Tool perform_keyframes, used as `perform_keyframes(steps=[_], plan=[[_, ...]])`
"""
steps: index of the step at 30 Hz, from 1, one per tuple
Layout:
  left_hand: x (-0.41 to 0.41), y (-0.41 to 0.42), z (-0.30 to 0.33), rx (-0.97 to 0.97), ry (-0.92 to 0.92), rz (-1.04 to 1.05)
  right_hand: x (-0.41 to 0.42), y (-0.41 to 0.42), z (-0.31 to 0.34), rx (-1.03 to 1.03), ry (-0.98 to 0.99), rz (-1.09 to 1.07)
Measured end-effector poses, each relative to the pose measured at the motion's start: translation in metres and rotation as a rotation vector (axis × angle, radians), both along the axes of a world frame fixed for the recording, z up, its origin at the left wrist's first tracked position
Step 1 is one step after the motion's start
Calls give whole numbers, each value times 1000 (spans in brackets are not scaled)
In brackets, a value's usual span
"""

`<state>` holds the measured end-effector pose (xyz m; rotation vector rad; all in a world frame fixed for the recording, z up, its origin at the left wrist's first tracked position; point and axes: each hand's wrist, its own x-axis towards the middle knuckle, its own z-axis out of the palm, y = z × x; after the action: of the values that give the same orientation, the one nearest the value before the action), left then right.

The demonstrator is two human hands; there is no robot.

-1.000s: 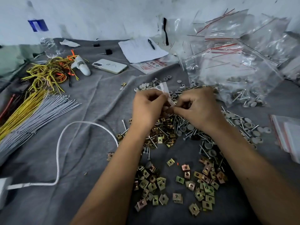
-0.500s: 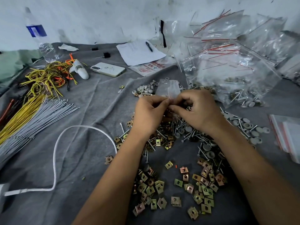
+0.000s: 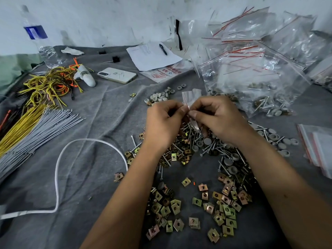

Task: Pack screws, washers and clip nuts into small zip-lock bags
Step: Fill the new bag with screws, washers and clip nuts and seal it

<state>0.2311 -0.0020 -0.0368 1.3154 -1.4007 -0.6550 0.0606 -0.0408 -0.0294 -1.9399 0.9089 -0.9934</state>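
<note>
At nine o'clock a fan of grey cable ties (image 3: 36, 130) lies on the grey cloth (image 3: 100, 126) that covers the tabletop, with yellow ties (image 3: 19, 126) beside it. At ten o'clock sit a tangle of yellow and orange wires (image 3: 48, 83) and a clear water bottle (image 3: 43, 44) with a blue label. A white cable (image 3: 57, 169) loops across the cloth at eight o'clock. Toward eleven o'clock a white phone (image 3: 116, 75) lies face down, and a sheet of paper (image 3: 152, 56) with a pen (image 3: 163, 49) on it lies at twelve.

Near the centre, the left hand (image 3: 163, 124) and the right hand (image 3: 219, 119) meet fingertip to fingertip. Each grip is a pinch of thumb and forefinger on the red-lined mouth of a small zip-lock bag (image 3: 191, 97), which is held in the air above the pile. The bag's clear body rises above the fingers; what it holds cannot be made out.

Under the hands, screws (image 3: 195, 139) lie heaped together. Grey washers (image 3: 159, 97) cluster at twelve o'clock of the left hand, and more lie scattered at three. Brass-coloured clip nuts (image 3: 222, 209) spread over the cloth at six o'clock, between the forearms.

At two o'clock filled clear bags (image 3: 251, 76) are piled up. A stack of empty bags (image 3: 318, 148) lies at three o'clock.
</note>
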Motion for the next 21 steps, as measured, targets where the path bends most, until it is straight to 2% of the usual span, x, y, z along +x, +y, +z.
perform_keyframes(steps=[2, 6, 9, 11, 14, 16, 19, 21], plan=[[2, 0, 0, -7, -48, -1, 0, 0, -1, 106, -120, 41], [2, 1, 2, 3, 84, -67, 1, -1, -1, 285, -325, 125], [-1, 0, 1, -40, 30, -102, 2, -2, -3, 393, -363, 161], [-3, 1, 0, -73, -54, -102, 2, -1, -5, 336, -292, 141], [0, -3, -3, -88, -55, -122, 0, -2, -5, 201, -214, 127], [-1, -1, -2, -60, 28, -186, -1, -3, -4, 225, -285, 167], [-3, 2, 2, -28, 291, -301, -6, -4, 1, 290, -389, 217], [4, 3, 6, -37, 433, -291, -13, -7, 6, 330, -470, 204]])
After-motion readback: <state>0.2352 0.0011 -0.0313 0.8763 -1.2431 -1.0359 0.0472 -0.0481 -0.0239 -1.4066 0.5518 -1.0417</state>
